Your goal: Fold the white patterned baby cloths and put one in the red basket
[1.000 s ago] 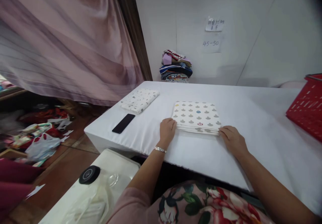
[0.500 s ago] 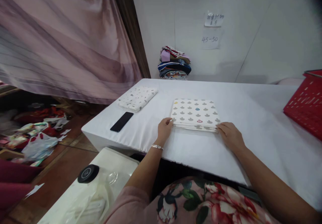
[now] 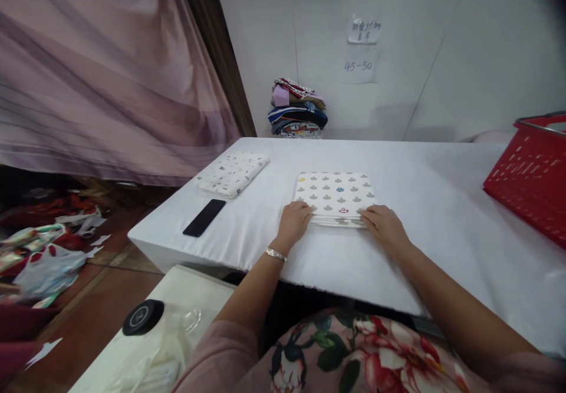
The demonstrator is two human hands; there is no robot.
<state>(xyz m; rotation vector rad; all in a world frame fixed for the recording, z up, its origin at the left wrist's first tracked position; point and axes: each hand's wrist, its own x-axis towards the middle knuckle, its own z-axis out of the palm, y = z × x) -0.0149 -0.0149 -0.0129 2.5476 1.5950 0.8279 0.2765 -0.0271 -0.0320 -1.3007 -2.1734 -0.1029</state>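
a smooth, slim black phone [image 3: 204, 217] lies near the soft, speckled bundle [image 3: 232, 175] on the creased white tablecloth [image 3: 265, 228]. my left hand [image 3: 295, 223] pinches the near left corner of the flat, squarish grey-printed cloth [image 3: 333, 195], layers stacked before me; my right hand [image 3: 385, 225] pinches its near right corner. rightmost sits a slotted red basket [image 3: 530, 175].
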